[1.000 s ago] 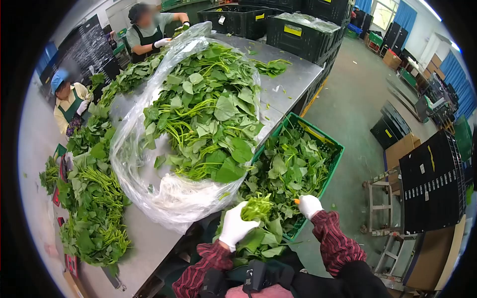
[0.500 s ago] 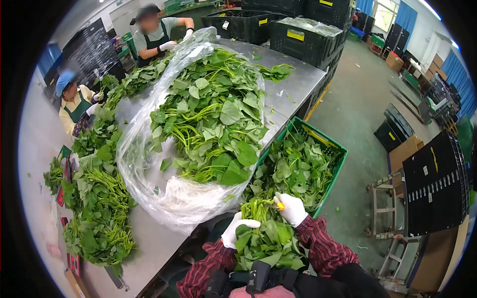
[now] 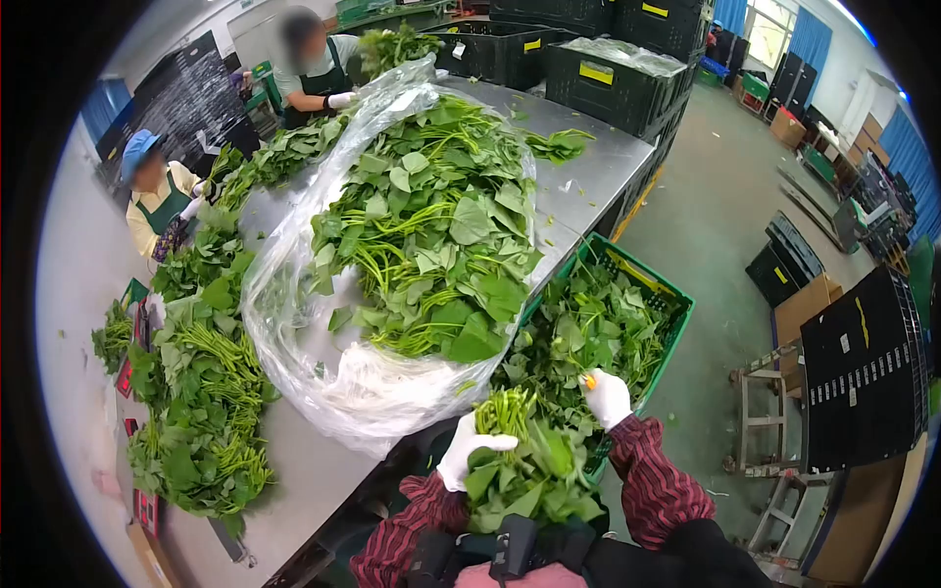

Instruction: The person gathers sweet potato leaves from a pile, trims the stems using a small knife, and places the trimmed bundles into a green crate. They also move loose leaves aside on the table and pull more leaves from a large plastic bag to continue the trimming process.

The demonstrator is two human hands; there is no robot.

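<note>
My left hand (image 3: 469, 453), in a white glove, is closed around a bunch of leafy greens (image 3: 534, 475), its cut green stems (image 3: 505, 412) pointing up and away from me. My right hand (image 3: 608, 400), gloved too, is to the right of the stems and apart from them. A small orange object (image 3: 589, 382), too small to name, shows at its pinched fingertips. Behind that hand a green crate (image 3: 676, 338) holds more loose greens (image 3: 598, 318). On the metal table a big heap of greens (image 3: 431, 225) lies on an open clear plastic bag (image 3: 284, 363).
Stacked bunches (image 3: 211, 392) line the table's left side. Two co-workers stand across the table; one co-worker's gloved hand (image 3: 343, 99) is by the bag. Black crates (image 3: 608, 83) are stacked at the far end. A trolley (image 3: 760, 407) and black panels (image 3: 863, 363) stand at right.
My right hand has moved right, away from the stems, with the orange object. My left hand still holds the bunch. The far co-worker now has a bunch of greens raised.
</note>
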